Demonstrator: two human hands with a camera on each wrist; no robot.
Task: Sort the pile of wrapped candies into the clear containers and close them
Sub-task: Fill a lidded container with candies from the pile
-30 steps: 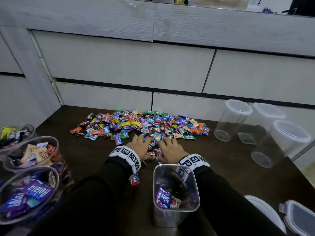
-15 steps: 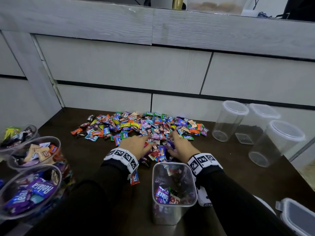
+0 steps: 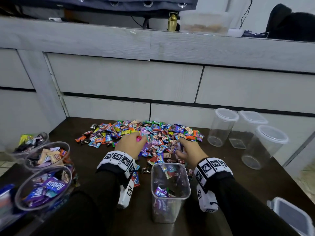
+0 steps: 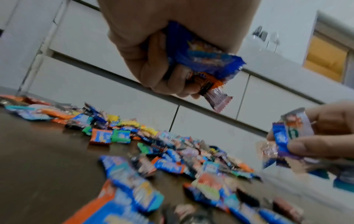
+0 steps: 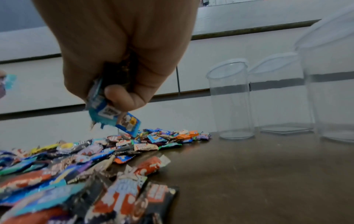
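A wide pile of wrapped candies (image 3: 136, 132) lies on the dark table (image 3: 221, 167). My left hand (image 3: 131, 143) hovers over the pile's near edge and grips a bunch of candies (image 4: 201, 60), blue, orange and lilac wrappers sticking out of the fist. My right hand (image 3: 189, 147) is beside it, to the right, pinching a few candies (image 5: 114, 115) in blue wrappers. An open square clear container (image 3: 170, 189), partly filled with candies, stands just in front of both hands.
Three open round tubs with sorted candies (image 3: 44, 186) sit at the left edge. Three lidded empty clear containers (image 3: 223, 126) stand at the right. A lid (image 3: 293, 215) lies at the near right corner. White drawer fronts (image 3: 127, 79) rise behind the pile.
Both hands went from lying flat on the pile to curling round candies and lifting a little. They have also spread slightly apart, and the head view has tilted upward.
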